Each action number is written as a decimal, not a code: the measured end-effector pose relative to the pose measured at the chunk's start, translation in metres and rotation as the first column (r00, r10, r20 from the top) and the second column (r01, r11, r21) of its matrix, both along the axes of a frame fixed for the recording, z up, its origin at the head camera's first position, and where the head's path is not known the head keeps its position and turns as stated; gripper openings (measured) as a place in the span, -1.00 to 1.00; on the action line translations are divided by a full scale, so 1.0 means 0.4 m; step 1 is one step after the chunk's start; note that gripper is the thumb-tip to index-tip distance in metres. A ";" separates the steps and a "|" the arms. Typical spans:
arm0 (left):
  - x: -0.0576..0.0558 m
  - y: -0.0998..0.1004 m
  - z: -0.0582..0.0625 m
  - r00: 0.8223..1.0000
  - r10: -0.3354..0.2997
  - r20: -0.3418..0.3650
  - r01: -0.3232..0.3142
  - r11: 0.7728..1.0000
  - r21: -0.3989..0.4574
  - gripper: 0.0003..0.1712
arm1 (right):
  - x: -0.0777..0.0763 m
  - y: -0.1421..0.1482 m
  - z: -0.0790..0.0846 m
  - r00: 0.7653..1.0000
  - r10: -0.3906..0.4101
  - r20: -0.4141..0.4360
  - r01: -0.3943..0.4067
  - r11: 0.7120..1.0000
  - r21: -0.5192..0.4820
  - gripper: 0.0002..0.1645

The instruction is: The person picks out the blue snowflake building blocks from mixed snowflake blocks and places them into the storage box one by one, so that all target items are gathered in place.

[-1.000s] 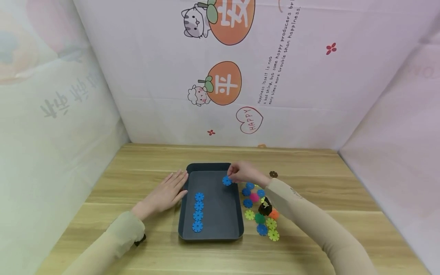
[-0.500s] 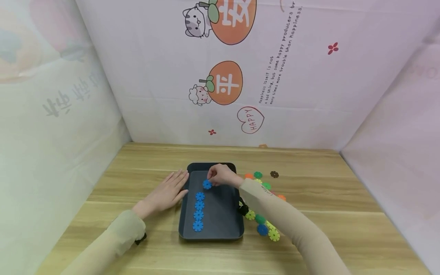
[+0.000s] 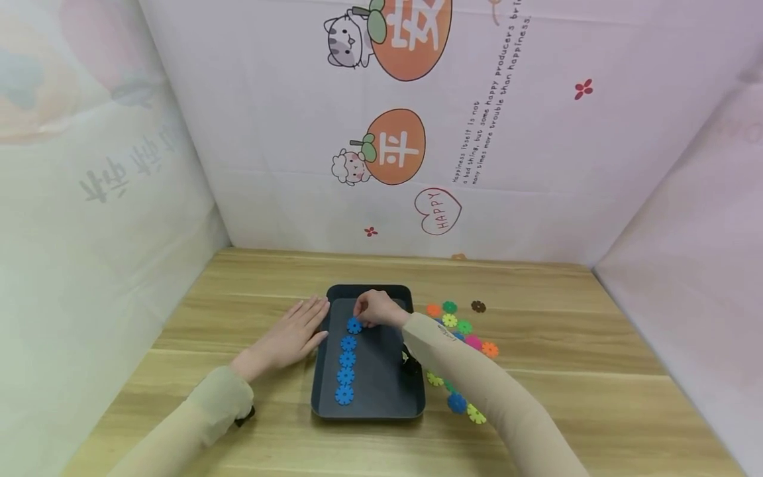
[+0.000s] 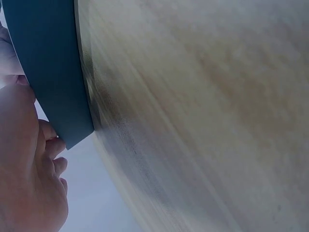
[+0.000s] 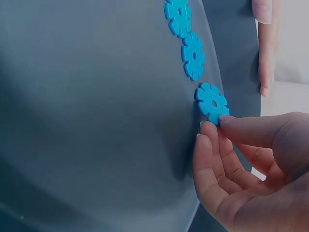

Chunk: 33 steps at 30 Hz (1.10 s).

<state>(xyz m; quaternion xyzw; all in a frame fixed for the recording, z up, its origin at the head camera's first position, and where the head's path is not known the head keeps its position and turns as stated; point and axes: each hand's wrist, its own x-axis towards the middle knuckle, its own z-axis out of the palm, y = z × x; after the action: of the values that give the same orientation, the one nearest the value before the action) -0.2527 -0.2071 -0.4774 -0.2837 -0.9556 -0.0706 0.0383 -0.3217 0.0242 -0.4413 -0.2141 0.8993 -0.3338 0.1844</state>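
Observation:
My right hand (image 3: 377,309) pinches a blue notched plastic disc (image 5: 212,103) between thumb and fingertips, low over the dark grey tray (image 3: 381,371). In the head view that disc is just beyond the far end of a column of several blue discs (image 3: 347,360) lying along the tray's left side. The right wrist view shows a small gap between it and the nearest disc in the column (image 5: 193,56). With fingers extended, my left hand (image 3: 290,334) rests against the tray's left rim; the left wrist view shows its fingers at the tray's outer wall (image 4: 53,63).
Right of the tray, a loose spread of notched discs lies on the wooden table (image 3: 554,344): yellow (image 3: 476,414), blue (image 3: 457,403), orange (image 3: 490,349), pink (image 3: 473,342) and green (image 3: 464,326). A brown disc (image 3: 479,307) lies farther back. My right forearm covers part of them.
My right hand has carried the blue disc leftward across the tray, from its right rim to the far end of the column. The left hand has stayed at the rim.

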 end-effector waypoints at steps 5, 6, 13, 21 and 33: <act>0.000 0.000 -0.002 1.000 -0.001 -0.007 0.001 1.000 0.005 -0.27 | -0.004 -0.008 -0.006 1.000 0.000 0.005 0.000 1.000 0.013 -0.92; 0.000 0.000 -0.003 1.000 0.000 -0.008 0.000 1.000 0.002 -0.26 | -0.004 -0.009 -0.008 1.000 0.000 0.005 0.000 1.000 0.014 -0.92; -0.003 0.000 -0.005 1.000 0.004 -0.008 -0.004 1.000 -0.007 -0.26 | -0.004 -0.016 -0.012 1.000 -0.008 0.020 0.008 1.000 0.028 -0.91; 0.000 0.001 0.000 1.000 -0.003 -0.022 0.003 1.000 -0.002 -0.27 | 0.001 -0.020 -0.006 1.000 -0.014 0.019 0.014 0.999 0.036 -0.89; -0.001 0.003 0.001 1.000 0.000 -0.008 0.001 1.000 0.027 -0.27 | 0.000 0.024 0.020 1.000 -0.001 -0.012 0.001 1.000 0.022 -0.89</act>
<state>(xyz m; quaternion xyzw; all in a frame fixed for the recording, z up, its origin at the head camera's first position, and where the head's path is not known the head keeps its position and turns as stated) -0.2530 -0.2061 -0.4770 -0.2837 -0.9543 -0.0824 0.0460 -0.3215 0.0337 -0.4333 -0.2134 0.9042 -0.3226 0.1813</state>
